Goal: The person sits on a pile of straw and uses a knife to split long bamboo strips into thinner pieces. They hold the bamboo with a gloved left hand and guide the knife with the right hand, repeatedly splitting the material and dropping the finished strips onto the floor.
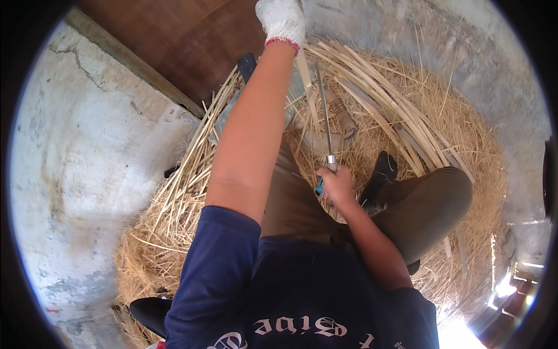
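So the thin pale strip [308, 87] is hanging just inside 12 o'clock, running down from beside the cuff of the gloved left hand [282, 18], and it's sitting right next to the long, skinny blade of the knife [327, 131]. That glove is reaching up at 12, but its fingers are going out of frame, so I can't tell if it's actually gripping the strip. The bare right hand [338, 185], just off centre toward 3 o'clock, is wrapping around the knife's blue handle, with the blade pointing up toward 12. I'm figuring the strip is being light and springy, stiff along its length but bendy across the flat, maybe splintery at the edges, so I'd be pinching its flat faces near the end, glove on, clear of the blade. More long strips [401, 107] are curving around 1 to 2 o'clock over the straw-like shavings [474, 136].
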### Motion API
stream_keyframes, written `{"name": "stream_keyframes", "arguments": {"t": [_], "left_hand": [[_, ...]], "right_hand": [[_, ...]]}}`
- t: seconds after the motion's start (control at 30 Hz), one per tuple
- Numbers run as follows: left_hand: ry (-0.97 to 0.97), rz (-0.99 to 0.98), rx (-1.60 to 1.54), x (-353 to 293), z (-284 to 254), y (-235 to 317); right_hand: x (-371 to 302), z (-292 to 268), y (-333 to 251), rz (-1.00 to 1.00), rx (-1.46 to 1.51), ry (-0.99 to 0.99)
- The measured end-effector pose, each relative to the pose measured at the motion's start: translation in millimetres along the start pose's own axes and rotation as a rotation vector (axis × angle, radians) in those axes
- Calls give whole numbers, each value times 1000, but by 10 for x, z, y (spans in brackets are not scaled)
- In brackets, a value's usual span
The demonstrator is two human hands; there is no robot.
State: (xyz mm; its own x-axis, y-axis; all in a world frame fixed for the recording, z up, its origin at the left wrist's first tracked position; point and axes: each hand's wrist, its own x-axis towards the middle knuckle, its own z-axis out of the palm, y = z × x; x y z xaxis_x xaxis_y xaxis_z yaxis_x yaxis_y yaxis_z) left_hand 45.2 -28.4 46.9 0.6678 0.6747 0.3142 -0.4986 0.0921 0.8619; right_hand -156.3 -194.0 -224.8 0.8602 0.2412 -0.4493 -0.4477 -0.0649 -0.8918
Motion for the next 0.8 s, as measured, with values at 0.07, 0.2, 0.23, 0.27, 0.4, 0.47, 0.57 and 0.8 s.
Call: {"name": "stream_keyframes", "arguments": {"t": [0.07, 0.2, 0.23, 0.27, 0.4, 0.47, 0.57, 0.8], "left_hand": [[18, 22, 53, -33, -2, -7], [23, 18, 26, 13, -4, -28], [21, 32, 28, 43, -13, -49], [19, 47, 30, 74, -20, -70], [-5, 45, 33, 84, -16, -86], [-10, 34, 0, 116, -36, -109], [1, -16, -6, 45, -13, -33], [25, -23, -135, 190, -79, -90]], "right_hand": [[54, -30, 71, 18, -56, -15], [72, -11, 211, 172, -3, 25], [27, 22, 179, 160, 7, 30], [-14, 38, 139, 148, 15, 35], [-47, 5, 112, 64, -38, 16], [60, -44, 204, 170, 35, -24], [109, -77, 367, 153, -83, 30], [-27, -55, 132, 137, -118, -5]]}}
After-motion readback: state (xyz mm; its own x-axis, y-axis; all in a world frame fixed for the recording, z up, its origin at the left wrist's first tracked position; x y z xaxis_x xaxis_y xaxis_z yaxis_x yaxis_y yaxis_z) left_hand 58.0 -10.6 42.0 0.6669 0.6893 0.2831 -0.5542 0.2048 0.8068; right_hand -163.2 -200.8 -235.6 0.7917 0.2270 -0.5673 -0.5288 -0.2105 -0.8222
